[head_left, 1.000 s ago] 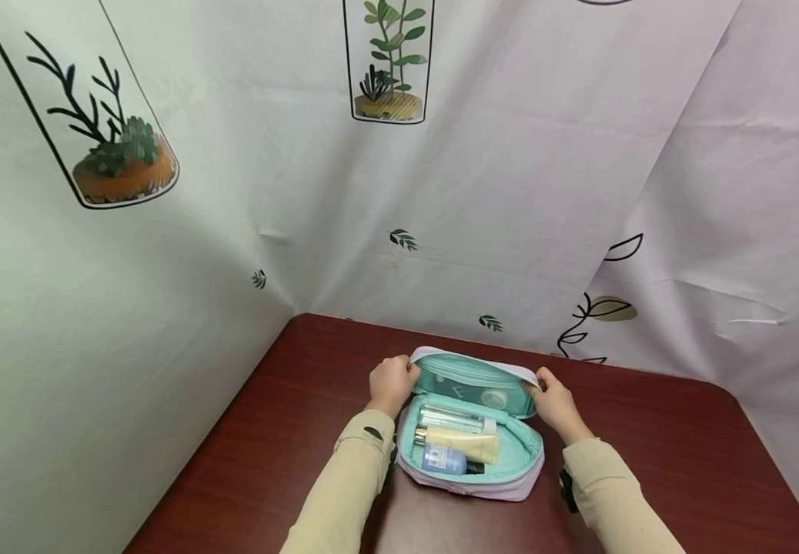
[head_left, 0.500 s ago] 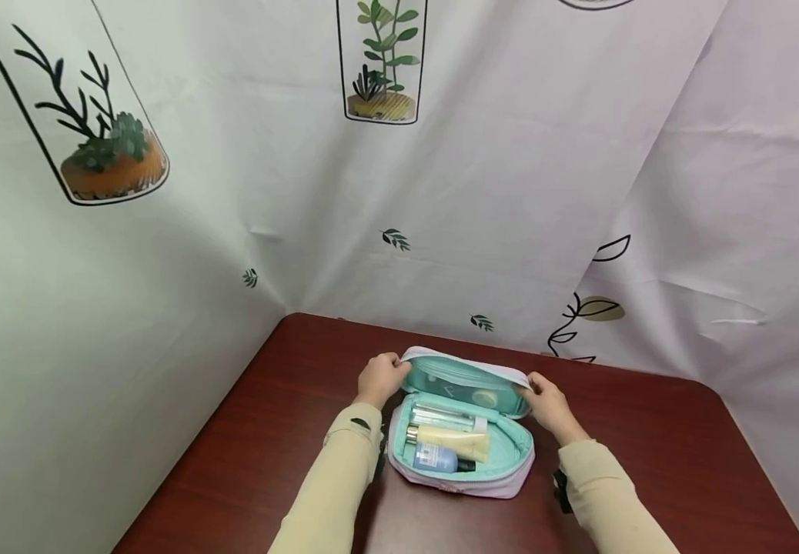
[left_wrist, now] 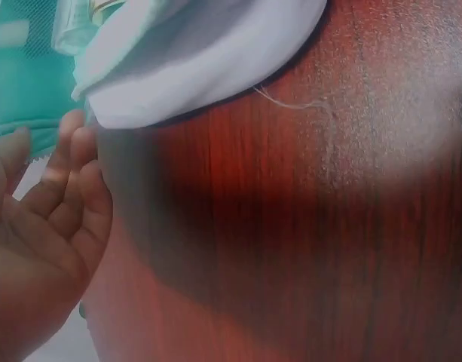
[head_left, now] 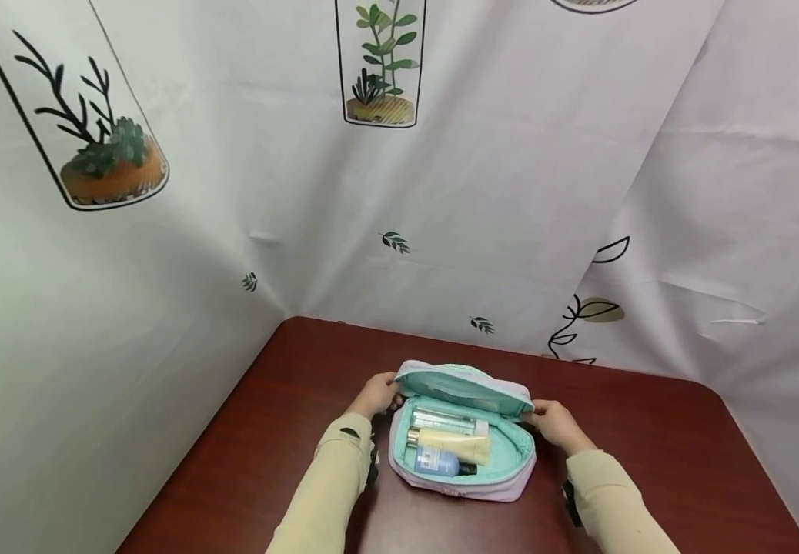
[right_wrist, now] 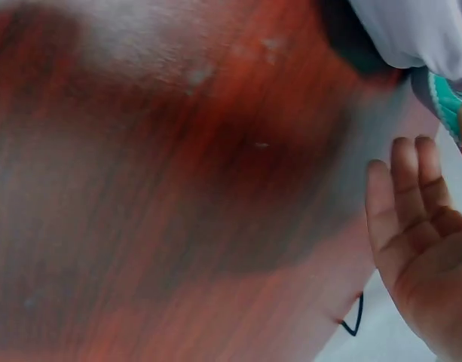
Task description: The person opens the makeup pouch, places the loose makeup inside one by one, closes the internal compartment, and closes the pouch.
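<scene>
A pale lilac cosmetic bag (head_left: 465, 491) with a mint-green lining lies unzipped on the table. Its lid (head_left: 462, 374) leans forward over the back of the compartment. My left hand (head_left: 376, 395) pinches the lid's left corner between thumb and fingers, while my right hand (head_left: 555, 425) pinches the right corner. In the right wrist view the outer fingers of that hand (right_wrist: 426, 241) are extended away from the fabric. Inside the bag, side by side, lie a clear bottle (head_left: 444, 421) with a white cap, a pale yellow tube (head_left: 465, 445) with a gold cap, and a blue bottle (head_left: 436, 461) with a black cap.
The dark red wooden table (head_left: 282, 446) meets a white printed cloth (head_left: 483, 192) at its back and left sides. Beige sleeves (head_left: 330, 477) reach in from the front, with dark straps near the wrists.
Both hands have lowered and brought the lid down toward the front, so its inner mesh pocket shows less. The bag's base stays on the table; the view shifted slightly.
</scene>
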Tool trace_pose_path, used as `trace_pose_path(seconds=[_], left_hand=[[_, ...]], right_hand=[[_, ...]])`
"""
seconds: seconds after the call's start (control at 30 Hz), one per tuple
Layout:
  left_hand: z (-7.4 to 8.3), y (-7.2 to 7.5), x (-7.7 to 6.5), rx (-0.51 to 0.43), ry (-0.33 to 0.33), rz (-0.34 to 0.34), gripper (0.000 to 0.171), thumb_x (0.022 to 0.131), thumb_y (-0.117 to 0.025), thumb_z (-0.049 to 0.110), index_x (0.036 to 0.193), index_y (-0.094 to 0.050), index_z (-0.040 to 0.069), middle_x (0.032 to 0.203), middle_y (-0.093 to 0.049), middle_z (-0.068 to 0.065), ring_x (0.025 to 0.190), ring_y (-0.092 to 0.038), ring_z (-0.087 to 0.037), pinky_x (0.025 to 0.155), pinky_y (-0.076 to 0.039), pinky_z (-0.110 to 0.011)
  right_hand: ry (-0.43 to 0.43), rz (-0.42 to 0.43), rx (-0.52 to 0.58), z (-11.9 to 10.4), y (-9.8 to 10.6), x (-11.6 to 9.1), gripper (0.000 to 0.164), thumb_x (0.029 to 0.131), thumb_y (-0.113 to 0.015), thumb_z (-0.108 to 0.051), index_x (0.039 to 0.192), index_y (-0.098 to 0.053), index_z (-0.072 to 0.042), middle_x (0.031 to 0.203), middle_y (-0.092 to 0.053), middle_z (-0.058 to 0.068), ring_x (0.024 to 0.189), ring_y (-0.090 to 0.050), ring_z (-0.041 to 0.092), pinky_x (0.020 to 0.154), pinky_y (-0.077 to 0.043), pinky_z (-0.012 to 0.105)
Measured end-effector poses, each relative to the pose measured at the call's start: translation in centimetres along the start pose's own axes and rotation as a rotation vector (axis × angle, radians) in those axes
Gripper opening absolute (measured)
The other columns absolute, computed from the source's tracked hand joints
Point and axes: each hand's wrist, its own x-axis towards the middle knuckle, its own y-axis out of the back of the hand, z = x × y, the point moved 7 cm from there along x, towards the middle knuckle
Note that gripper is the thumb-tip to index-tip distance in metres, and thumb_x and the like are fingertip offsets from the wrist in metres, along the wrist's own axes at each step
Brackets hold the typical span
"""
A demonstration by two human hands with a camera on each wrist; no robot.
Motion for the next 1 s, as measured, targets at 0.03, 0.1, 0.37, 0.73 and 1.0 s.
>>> trace_pose_path(seconds=[0.03,0.1,0.37,0.73,1.0], left_hand=[[0.0,0.1,0.0,-0.024,-0.004,0.010,0.025,0.099,-0.043,0.013,0.117,-0.058,0.005,0.072,-0.058,-0.009,0.061,-0.053,-0.017,0.054,-0.043,-0.031],[0.1,0.3,0.0,-0.059,-0.015,0.029,0.023,0.099,-0.043,0.013,0.111,-0.061,0.004,0.075,-0.058,-0.009,0.065,-0.053,-0.017,0.056,-0.045,-0.031],[1.8,1.8,0.4,-0.177,-0.064,0.086,0.027,0.096,-0.051,0.013,0.117,-0.064,0.004,0.110,-0.062,-0.015,0.092,-0.059,-0.030,0.071,-0.050,-0.040],[2.4,2.9,0.2,-0.463,-0.071,-0.072,0.027,0.087,-0.056,0.013,0.106,-0.068,-0.003,0.090,-0.068,-0.008,0.070,-0.060,-0.016,0.067,-0.049,-0.037],[1.5,1.2,-1.5,-0.237,-0.048,-0.362,0.015,0.084,-0.067,0.017,0.083,-0.064,0.002,0.061,-0.058,-0.003,0.052,-0.055,-0.011,0.050,-0.045,-0.025]], right_hand=[[-0.012,0.005,0.042,0.1,-0.1,0.0,0.012,0.088,-0.058,-0.004,0.093,-0.067,0.003,0.078,-0.061,0.011,0.071,-0.054,0.022,0.063,-0.043,0.035],[-0.031,0.017,0.137,0.1,0.0,0.1,0.016,0.090,-0.053,-0.002,0.096,-0.065,0.006,0.072,-0.061,0.010,0.066,-0.054,0.021,0.060,-0.043,0.034],[-0.063,0.037,0.349,-1.7,1.8,0.6,0.033,0.097,-0.043,-0.005,0.125,-0.050,0.010,0.106,-0.060,0.022,0.080,-0.060,0.023,0.068,-0.049,0.042],[-0.054,-0.072,0.604,-1.0,3.3,0.0,0.047,0.097,-0.049,-0.026,0.125,-0.050,0.011,0.090,-0.063,-0.004,0.069,-0.058,0.010,0.061,-0.049,0.028],[-0.011,-0.228,0.431,-0.2,2.2,-1.2,0.046,0.090,-0.060,-0.017,0.120,-0.035,0.008,0.074,-0.059,0.002,0.059,-0.051,0.013,0.052,-0.045,0.028]])
